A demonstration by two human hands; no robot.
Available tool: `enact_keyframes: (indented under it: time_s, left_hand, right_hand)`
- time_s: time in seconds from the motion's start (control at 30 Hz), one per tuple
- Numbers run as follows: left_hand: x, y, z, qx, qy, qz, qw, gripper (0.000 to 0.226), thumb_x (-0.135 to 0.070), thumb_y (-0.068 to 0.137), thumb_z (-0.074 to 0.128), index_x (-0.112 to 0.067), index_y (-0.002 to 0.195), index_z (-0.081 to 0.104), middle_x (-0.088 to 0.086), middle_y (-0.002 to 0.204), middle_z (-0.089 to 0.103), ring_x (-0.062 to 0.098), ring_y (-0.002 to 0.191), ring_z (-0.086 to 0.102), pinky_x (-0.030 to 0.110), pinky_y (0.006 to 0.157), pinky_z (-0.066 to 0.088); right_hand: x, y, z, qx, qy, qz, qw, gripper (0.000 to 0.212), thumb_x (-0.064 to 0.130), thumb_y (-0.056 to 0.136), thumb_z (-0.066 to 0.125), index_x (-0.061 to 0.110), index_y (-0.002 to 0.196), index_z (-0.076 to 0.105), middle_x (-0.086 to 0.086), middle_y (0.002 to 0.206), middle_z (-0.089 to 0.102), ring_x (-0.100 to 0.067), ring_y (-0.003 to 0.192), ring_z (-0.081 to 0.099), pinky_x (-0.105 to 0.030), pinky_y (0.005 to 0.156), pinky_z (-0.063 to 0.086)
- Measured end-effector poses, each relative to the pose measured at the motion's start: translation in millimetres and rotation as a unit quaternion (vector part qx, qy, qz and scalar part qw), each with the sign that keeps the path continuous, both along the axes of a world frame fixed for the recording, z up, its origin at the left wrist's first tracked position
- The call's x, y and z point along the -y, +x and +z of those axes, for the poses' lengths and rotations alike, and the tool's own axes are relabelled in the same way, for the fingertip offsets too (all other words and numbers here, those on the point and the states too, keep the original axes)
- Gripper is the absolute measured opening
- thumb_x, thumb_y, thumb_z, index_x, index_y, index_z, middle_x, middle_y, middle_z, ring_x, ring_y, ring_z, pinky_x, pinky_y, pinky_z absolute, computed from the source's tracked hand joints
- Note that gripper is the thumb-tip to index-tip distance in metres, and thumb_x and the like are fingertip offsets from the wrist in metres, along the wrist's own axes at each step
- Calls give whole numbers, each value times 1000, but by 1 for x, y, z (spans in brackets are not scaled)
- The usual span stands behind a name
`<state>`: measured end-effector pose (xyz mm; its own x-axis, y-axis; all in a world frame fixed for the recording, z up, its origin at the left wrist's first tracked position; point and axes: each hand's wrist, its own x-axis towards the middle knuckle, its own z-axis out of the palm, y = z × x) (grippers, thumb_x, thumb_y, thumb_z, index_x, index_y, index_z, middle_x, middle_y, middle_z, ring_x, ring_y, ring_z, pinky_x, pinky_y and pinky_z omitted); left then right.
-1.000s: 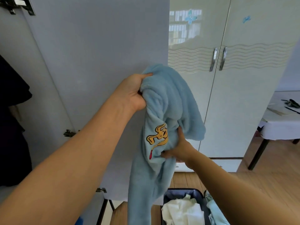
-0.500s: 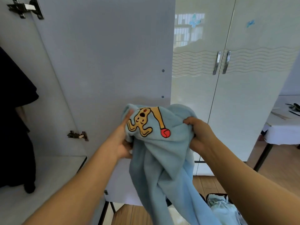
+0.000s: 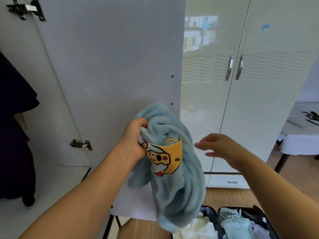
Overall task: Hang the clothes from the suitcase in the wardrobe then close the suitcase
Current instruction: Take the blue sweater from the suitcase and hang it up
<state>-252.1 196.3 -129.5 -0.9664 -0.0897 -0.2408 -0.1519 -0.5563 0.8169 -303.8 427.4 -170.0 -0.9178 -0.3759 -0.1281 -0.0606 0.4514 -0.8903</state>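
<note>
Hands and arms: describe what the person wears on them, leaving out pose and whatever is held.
Both arms are bare as far up as the head view shows, with no sleeve in sight. The left hand and the right hand wear no gloves. No watch, bracelet or ring shows on either, though the right hand's fingers are motion-blurred, so a thin ring there could be missed.

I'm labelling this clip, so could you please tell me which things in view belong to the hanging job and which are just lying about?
Part of the job:
- light blue fleece garment, gripped by the left hand
- right hand, open beside it
- open suitcase with clothes
- wardrobe's open door
- dark clothes hanging inside

Just lying about:
- white-covered table, far right
- dark items on it
</note>
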Motion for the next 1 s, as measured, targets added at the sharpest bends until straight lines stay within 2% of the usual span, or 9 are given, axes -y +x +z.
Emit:
enact_keyframes:
  time_s: [0.1, 0.3, 0.4, 0.47, 0.53, 0.63, 0.77, 0.87, 1.0]
  left_hand:
    - [-9, -2, 3, -71, 17, -31, 997, 43, -11, 89, 36, -1, 63, 68, 14, 62, 65, 22, 54, 66, 27, 55, 56]
    - [-12, -13, 12, -72, -3, -18, 997, 29, -9, 90, 36, -1, 76, 61, 11, 65, 62, 18, 57, 63, 23, 56, 54]
    - [-4, -11, 7, -85, -35, -44, 995, 44, -4, 90, 36, -5, 67, 73, 11, 70, 66, 17, 62, 63, 25, 61, 54]
    - [8, -8, 2, -67, -80, -37, 994, 42, -2, 91, 40, -3, 66, 74, 10, 63, 67, 16, 60, 62, 24, 57, 52]
    - [29, -9, -4, -29, -203, 47, 978, 23, 2, 88, 47, 1, 79, 68, 14, 64, 67, 19, 55, 63, 22, 50, 51]
    - [51, -10, -19, 7, -258, 111, 960, 12, -8, 91, 55, -5, 89, 67, 14, 68, 63, 20, 52, 56, 22, 47, 46]
    - [32, 1, -26, 1, -148, -56, 987, 70, -59, 60, 76, -25, 119, 61, 7, 105, 70, 23, 85, 67, 36, 64, 53]
    - [-9, 7, -25, -54, -185, -74, 979, 80, -39, 59, 80, -32, 129, 42, 3, 114, 67, 15, 89, 70, 33, 65, 58]
    - [-24, -4, -34, -69, -335, 0, 940, 71, -3, 67, 81, -22, 128, 49, 4, 111, 67, 17, 96, 67, 36, 82, 56]
  right_hand:
    - [19, 5, 8, 4, -232, -33, 972, 13, 7, 88, 62, -2, 96, 66, -16, 98, 68, -29, 97, 66, -32, 85, 55]
    - [53, 29, -8, -56, -16, 118, 991, 67, 27, 74, 74, 27, 135, 46, 9, 125, 56, -13, 114, 55, -33, 96, 46]
    - [63, 28, -12, -117, 8, -5, 993, 28, 15, 84, 61, 16, 112, 60, -3, 109, 64, -23, 104, 58, -38, 90, 49]
    - [63, 22, -7, 16, -160, -98, 982, 13, 8, 87, 55, 8, 93, 66, -14, 97, 69, -29, 93, 64, -42, 85, 54]
    - [55, 13, 1, 169, -321, -170, 916, 12, 5, 90, 53, 0, 91, 64, -19, 92, 68, -30, 83, 65, -42, 74, 54]
    - [46, 5, 11, 263, -401, -191, 856, 18, 11, 94, 48, -1, 95, 62, -17, 90, 68, -29, 80, 64, -40, 69, 54]
    - [54, 3, 25, 262, -438, -202, 836, 21, 16, 95, 50, 3, 103, 65, -17, 99, 69, -29, 86, 66, -39, 72, 56]
    - [64, 2, 32, 200, -447, -210, 846, 19, 18, 95, 55, 3, 101, 64, -16, 94, 68, -27, 81, 65, -36, 70, 55]
    - [68, 7, 35, 187, -432, -127, 873, 28, 26, 95, 53, 2, 105, 64, -18, 100, 69, -28, 90, 66, -38, 78, 55]
